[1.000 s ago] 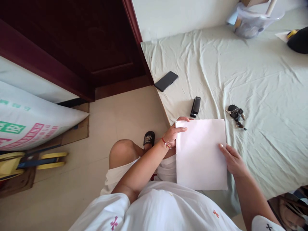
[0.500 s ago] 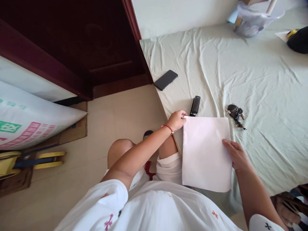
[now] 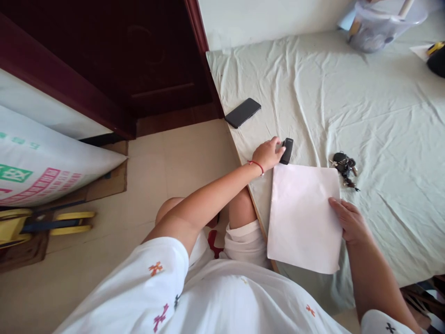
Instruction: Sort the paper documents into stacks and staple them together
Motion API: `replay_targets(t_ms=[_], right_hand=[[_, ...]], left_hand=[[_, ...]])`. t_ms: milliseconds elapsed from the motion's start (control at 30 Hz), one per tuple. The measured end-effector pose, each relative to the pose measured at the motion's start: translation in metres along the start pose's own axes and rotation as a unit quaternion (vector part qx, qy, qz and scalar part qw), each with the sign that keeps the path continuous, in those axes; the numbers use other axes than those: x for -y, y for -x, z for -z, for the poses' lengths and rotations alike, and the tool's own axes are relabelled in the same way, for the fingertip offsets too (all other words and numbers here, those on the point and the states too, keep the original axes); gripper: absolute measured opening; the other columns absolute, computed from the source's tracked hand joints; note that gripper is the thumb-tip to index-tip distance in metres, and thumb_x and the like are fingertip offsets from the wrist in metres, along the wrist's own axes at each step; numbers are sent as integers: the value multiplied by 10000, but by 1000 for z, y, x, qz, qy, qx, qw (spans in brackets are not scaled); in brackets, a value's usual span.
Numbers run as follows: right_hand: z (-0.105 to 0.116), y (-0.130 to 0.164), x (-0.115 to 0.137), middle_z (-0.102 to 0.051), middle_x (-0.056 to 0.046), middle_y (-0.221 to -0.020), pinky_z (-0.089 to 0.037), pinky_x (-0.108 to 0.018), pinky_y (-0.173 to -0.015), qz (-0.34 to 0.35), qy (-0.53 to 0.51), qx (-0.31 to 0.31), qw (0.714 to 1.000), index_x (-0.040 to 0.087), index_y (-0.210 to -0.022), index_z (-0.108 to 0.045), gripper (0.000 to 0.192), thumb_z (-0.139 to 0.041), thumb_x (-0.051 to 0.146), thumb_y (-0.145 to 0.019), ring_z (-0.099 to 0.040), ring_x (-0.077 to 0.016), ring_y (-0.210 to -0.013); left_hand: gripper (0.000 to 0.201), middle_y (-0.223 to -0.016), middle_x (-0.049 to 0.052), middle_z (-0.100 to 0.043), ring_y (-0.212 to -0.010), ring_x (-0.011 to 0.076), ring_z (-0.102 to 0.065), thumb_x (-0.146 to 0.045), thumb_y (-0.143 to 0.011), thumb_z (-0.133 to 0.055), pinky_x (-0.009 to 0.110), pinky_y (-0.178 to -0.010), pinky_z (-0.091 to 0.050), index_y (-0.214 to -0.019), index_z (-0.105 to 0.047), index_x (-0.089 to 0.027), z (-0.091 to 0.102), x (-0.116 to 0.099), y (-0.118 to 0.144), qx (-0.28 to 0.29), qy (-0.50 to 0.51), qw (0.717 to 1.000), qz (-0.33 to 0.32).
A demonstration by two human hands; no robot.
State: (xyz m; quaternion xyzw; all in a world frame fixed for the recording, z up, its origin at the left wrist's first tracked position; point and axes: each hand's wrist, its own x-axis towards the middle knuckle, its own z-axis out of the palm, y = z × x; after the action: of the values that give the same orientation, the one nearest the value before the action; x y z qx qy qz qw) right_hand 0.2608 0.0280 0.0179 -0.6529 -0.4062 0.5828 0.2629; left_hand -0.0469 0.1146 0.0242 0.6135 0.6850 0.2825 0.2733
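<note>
My left hand [image 3: 267, 153] is at the left side of a small black stapler [image 3: 287, 151] lying on the cloth. Its thumb and bent fingers are apart, and the thumb reaches the stapler's edge; no closed grip shows. A white stack of paper sheets [image 3: 306, 218] lies just below the stapler, along the near edge of the covered surface. My right hand [image 3: 350, 220] grips the stack's right edge, thumb on top and the other fingers partly hidden beneath.
A black phone [image 3: 243, 112] and a bunch of keys [image 3: 344, 167] lie on the pale green cloth [image 3: 382, 116]. A clear plastic basket [image 3: 373, 30] stands against the wall. On the floor side are a large printed sack [image 3: 45, 162] and a yellow-and-blue object [image 3: 52, 225].
My left hand has let go of the paper's upper left corner and moved up to the stapler. My right hand has kept hold of the paper's right edge.
</note>
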Motion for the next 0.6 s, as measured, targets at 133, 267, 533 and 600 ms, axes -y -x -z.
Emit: replay_targets(t_ms=[133, 267, 533, 600], right_hand=[[1, -2, -1, -751, -52, -663, -593, -377, -447, 15, 12, 9, 1000, 247, -982, -739, 370, -777, 524, -740, -753, -322, -634], [0, -4, 1, -766, -53, -706, -578, -352, -432, -10, -6, 0, 1000, 245, -886, -721, 312, -788, 509, -733, -748, -299, -618], [-7, -8, 17, -764, -47, -695, -560, -320, -421, -44, -12, 34, 998, 246, -793, -717, 240, -810, 457, -725, -725, -261, -559], [-9, -9, 21, -759, -58, -680, -546, -322, -401, -16, 8, 40, 999, 244, -792, -723, 234, -812, 449, -724, -724, -274, -552]], left_hand=[[566, -1108, 178, -732, -1037, 335, -681, -453, -916, -652, 415, -913, -494, -1390, -558, -159, -4, -16, -33, 57, -29, 998, -5], [531, -1160, 223, -709, -1112, 367, -650, -304, -836, -740, 432, -977, -475, -1304, -600, -98, -7, -21, -41, 92, -21, 996, 3], [580, -1135, 205, -699, -1139, 355, -642, -310, -785, -785, 429, -1010, -453, -1280, -552, -120, 12, 3, -1, 7, 59, 992, 110], [566, -1105, 178, -704, -1135, 345, -637, -309, -760, -806, 422, -1015, -449, -1243, -559, -148, 14, 8, 4, -10, 86, 989, 119]])
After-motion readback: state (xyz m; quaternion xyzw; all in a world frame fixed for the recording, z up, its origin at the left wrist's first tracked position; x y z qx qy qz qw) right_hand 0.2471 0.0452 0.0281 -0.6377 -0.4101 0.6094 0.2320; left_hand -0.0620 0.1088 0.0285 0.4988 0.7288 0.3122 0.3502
